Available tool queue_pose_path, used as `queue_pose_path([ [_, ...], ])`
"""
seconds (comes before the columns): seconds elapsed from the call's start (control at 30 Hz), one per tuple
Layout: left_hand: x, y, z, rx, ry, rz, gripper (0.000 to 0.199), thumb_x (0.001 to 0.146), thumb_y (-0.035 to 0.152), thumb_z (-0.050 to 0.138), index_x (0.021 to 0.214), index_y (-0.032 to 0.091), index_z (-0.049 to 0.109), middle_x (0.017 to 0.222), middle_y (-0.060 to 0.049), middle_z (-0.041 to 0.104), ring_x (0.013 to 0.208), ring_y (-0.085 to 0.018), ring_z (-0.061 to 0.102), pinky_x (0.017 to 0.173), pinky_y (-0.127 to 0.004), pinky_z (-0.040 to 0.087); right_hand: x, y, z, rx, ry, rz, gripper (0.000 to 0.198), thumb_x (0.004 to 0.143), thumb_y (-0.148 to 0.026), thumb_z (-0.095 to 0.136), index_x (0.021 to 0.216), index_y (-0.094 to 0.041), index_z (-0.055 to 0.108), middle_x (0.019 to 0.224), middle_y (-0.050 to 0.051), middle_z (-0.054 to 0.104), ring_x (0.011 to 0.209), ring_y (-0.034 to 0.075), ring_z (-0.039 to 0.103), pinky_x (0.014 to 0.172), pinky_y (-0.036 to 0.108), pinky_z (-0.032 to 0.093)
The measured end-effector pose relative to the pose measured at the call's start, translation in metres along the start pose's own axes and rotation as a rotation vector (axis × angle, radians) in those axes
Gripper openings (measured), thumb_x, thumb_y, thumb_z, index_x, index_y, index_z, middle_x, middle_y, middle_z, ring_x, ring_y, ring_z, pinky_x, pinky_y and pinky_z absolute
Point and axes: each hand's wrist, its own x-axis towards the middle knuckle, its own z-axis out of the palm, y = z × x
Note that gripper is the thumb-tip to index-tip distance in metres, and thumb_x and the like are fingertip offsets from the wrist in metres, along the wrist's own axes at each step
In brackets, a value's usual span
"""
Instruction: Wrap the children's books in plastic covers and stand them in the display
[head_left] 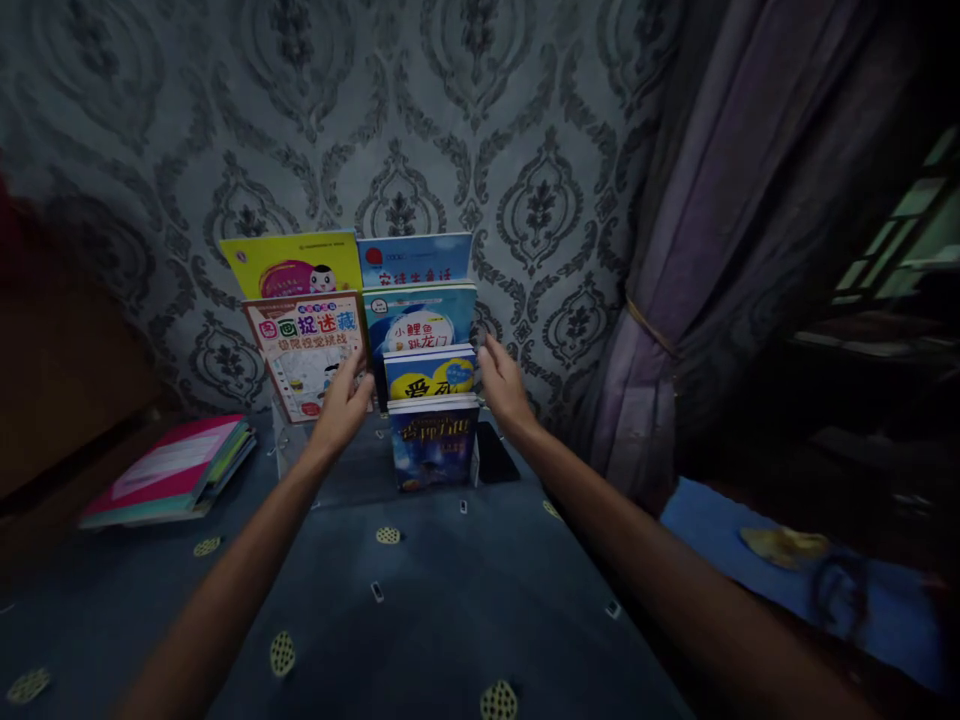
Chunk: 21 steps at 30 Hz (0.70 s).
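Where a grey patterned wall (pixel 517 120) rises behind a dark blue tablecloth (pixel 427 650), a lilac curtain (pixel 660 260), tied at its middle, hangs to the right. At the back of the table, a clear stand (pixel 282 445) displays six books in two stepped columns. On the left, a yellow book (pixel 292 262) stands behind a brown-bordered picture book (pixel 296 345); on the right, a light blue book (pixel 412 255), a teal book (pixel 420 315), a yellow-and-blue book (pixel 431 378) and a dark blue book (pixel 435 447) descend toward the front. Well to the left of the stand lies a stack of pink and green booklets (pixel 176 465).

Among the books, the left hand (pixel 346 395), half open and slightly curled, sits in front of the picture book's right edge. The right hand (pixel 504 383), also half open, is just beside the right column. Neither visibly grips a book; whether their fingertips touch the covers cannot be told. The step in hand appears to be squaring or steadying the display, and the next move seems to call for light, even contact at the edges. Smallest, a black slab (pixel 495 455), possibly a phone, lies beside the dark blue book.
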Motion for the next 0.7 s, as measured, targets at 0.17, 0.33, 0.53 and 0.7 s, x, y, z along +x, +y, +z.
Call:
queue_pose_path([
  [0.17,-0.061,-0.020,0.016,-0.058,-0.043,-0.182,0.066,0.091,0.045,0.054,0.150,0.017,0.044,0.156,-0.015,0.049,0.145,-0.031,0.046,0.124,-0.051,0.030,-0.063,0.019,-0.011,0.006,0.002,0.104,0.062,0.093,-0.064,0.050,0.136,-0.020,0.065,0.144,0.012,0.062,0.138,0.030,0.053,0.121,0.052,0.035],
  [0.33,-0.085,-0.026,0.041,-0.114,-0.064,-0.214,0.073,0.092,0.044,0.052,0.158,0.019,0.031,0.166,-0.012,0.034,0.153,-0.027,0.033,0.127,-0.047,0.024,-0.097,0.024,0.003,0.008,-0.044,0.150,0.062,0.095,-0.063,0.046,0.139,-0.023,0.061,0.148,0.009,0.060,0.140,0.029,0.052,0.120,0.050,0.036],
  [0.53,-0.085,-0.023,0.050,-0.098,-0.084,-0.179,0.067,0.094,0.042,0.051,0.156,0.020,0.037,0.164,-0.010,0.038,0.153,-0.027,0.032,0.128,-0.046,0.021,-0.102,0.021,0.009,0.012,-0.082,0.155,0.054,0.098,-0.054,0.043,0.140,-0.025,0.060,0.145,0.008,0.062,0.138,0.029,0.053,0.117,0.050,0.039],
  [0.7,-0.085,-0.024,0.051,-0.141,-0.084,-0.165,0.067,0.094,0.041,0.052,0.156,0.022,0.037,0.163,-0.009,0.041,0.152,-0.028,0.035,0.128,-0.048,0.022,-0.102,0.016,0.009,-0.018,-0.081,0.147,0.055,0.099,-0.051,0.040,0.142,-0.022,0.058,0.146,0.011,0.061,0.134,0.030,0.056,0.114,0.048,0.042],
])
